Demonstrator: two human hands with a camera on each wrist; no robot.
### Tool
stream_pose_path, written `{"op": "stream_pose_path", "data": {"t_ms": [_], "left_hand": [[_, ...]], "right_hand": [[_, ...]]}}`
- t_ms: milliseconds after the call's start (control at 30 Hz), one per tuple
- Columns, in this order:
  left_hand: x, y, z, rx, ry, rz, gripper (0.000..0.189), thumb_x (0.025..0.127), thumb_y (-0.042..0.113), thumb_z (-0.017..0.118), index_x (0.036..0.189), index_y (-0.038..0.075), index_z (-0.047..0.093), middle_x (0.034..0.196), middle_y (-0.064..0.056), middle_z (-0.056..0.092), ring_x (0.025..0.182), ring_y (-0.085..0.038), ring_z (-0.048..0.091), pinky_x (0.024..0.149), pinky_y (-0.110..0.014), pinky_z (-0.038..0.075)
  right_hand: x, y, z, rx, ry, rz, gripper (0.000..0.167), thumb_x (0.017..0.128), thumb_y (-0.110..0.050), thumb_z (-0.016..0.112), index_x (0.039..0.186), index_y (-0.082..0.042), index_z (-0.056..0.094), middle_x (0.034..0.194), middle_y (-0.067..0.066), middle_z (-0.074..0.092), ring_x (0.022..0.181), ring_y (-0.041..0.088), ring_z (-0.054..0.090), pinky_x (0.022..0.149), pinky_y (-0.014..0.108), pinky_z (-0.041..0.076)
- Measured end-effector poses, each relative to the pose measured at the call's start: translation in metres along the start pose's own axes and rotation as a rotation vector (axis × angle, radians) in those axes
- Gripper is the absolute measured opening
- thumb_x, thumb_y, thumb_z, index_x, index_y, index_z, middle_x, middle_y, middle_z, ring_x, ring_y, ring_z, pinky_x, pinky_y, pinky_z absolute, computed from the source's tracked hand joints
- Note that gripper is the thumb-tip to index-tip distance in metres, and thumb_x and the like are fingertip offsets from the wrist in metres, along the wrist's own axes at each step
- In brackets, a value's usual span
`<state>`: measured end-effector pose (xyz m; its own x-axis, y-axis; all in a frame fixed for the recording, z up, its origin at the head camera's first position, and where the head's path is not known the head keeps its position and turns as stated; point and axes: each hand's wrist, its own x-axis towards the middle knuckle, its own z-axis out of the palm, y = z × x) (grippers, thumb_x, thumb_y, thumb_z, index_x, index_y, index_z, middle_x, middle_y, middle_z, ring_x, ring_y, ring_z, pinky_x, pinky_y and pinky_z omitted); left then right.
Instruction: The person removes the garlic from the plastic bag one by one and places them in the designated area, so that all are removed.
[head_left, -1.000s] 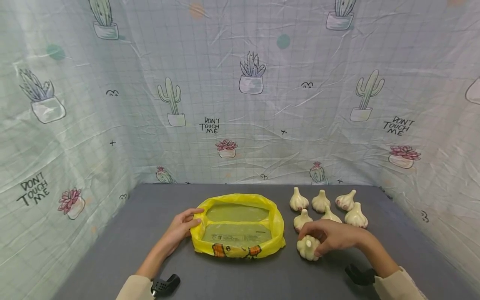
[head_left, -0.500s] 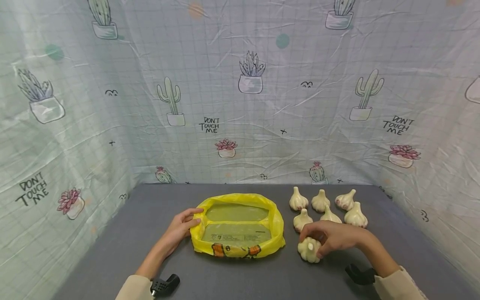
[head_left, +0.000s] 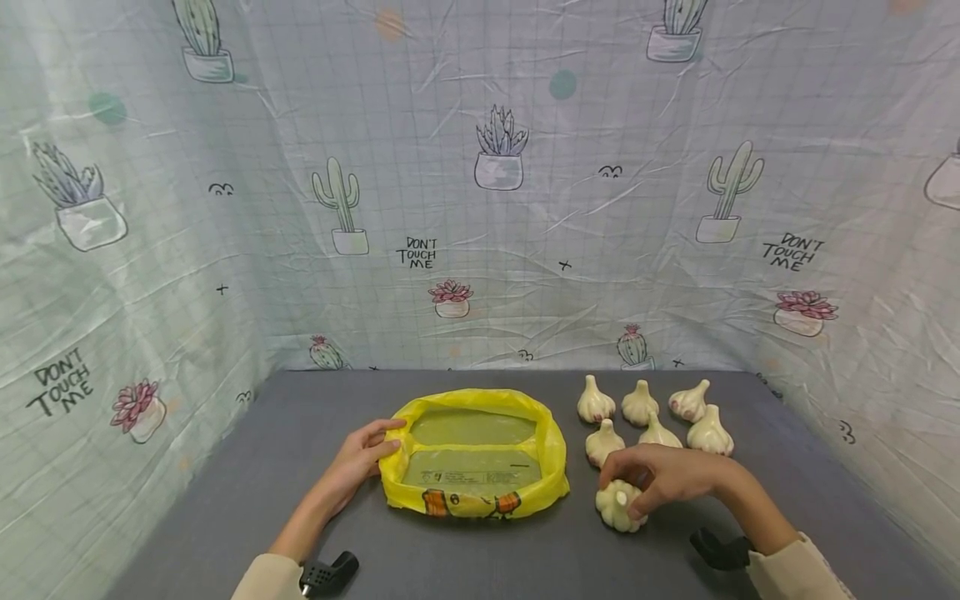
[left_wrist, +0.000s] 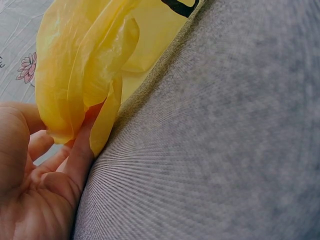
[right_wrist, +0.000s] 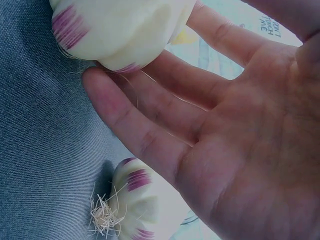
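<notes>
A yellow plastic bag stands with its mouth spread wide. My left hand holds its left rim; in the left wrist view the yellow film passes between thumb and fingers. To the right of the bag, my right hand grips a garlic bulb between thumb and fingers, low at the table. From the right wrist, the underside of that bulb shows purple streaks, and the fingers reach beneath and beside it. Whether it touches the table is hard to tell.
Behind the right hand, several more garlic bulbs stand in two rough rows on the grey table. One of them shows its roots in the right wrist view. A printed cactus curtain encloses the table's back and sides.
The gripped garlic bulb has shifted very slightly toward me and tipped a little in the right hand. The left hand and the bag have kept their places.
</notes>
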<state>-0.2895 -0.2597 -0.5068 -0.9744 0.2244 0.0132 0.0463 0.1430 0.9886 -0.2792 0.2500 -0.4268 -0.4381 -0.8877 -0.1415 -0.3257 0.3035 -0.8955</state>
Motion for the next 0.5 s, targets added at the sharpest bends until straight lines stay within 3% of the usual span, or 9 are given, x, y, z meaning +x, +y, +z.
{"op": "stream_pose_path", "data": {"t_ms": [233, 367, 500], "left_hand": [[-0.0002, 0.0000, 0.0013, -0.005, 0.003, -0.008, 0.050, 0.107, 0.022, 0.058, 0.152, 0.003, 0.047, 0.145, -0.025, 0.059, 0.110, -0.021, 0.070, 0.086, -0.035, 0.062], [-0.0002, 0.0001, 0.0009, -0.005, -0.001, -0.004, 0.051, 0.107, 0.023, 0.058, 0.152, 0.003, 0.046, 0.146, -0.025, 0.058, 0.110, -0.021, 0.069, 0.086, -0.035, 0.061], [-0.0005, 0.0008, 0.0013, -0.001, 0.001, -0.005, 0.051, 0.107, 0.024, 0.058, 0.152, 0.003, 0.046, 0.146, -0.025, 0.057, 0.111, -0.021, 0.069, 0.086, -0.034, 0.061]], "right_hand": [[-0.0008, -0.0023, 0.0002, -0.019, 0.003, -0.016, 0.039, 0.095, -0.004, 0.070, 0.131, 0.007, 0.058, 0.111, 0.027, 0.060, 0.090, 0.003, 0.054, 0.079, 0.024, 0.052], [-0.0010, -0.0032, 0.0000, -0.025, 0.003, -0.007, 0.039, 0.096, -0.004, 0.069, 0.132, 0.007, 0.058, 0.124, 0.031, 0.060, 0.101, 0.004, 0.060, 0.086, 0.028, 0.055], [-0.0013, -0.0031, -0.0002, -0.022, -0.002, -0.009, 0.039, 0.096, -0.004, 0.069, 0.132, 0.007, 0.058, 0.124, 0.031, 0.060, 0.100, 0.005, 0.061, 0.085, 0.027, 0.055]]}}
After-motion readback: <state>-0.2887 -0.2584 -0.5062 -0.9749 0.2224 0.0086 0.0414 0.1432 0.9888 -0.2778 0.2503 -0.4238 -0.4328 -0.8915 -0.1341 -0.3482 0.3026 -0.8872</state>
